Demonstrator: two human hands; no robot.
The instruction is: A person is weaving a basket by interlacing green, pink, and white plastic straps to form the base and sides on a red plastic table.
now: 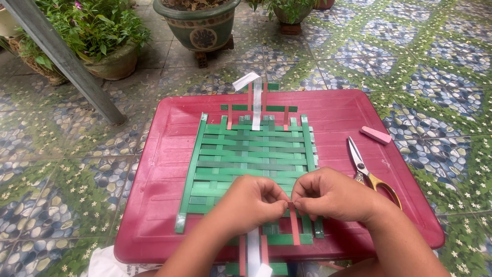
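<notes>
Left hand (253, 202): near edge of the woven mat, grip pinched together on a red strip (294, 225).
Right hand (333, 195): just right of the left hand, grip also closed on the top of the same strip.
Woven mat (246, 159): green strips interlaced, lying flat mid-desk; red and white strips run through its centre.
Desk (154, 205): red plastic, low over the tiled floor.
Scissors (369, 172): right of the mat.
Pink eraser (375, 135): farther right.
Plant pots (197, 25): far, on the floor.
</notes>
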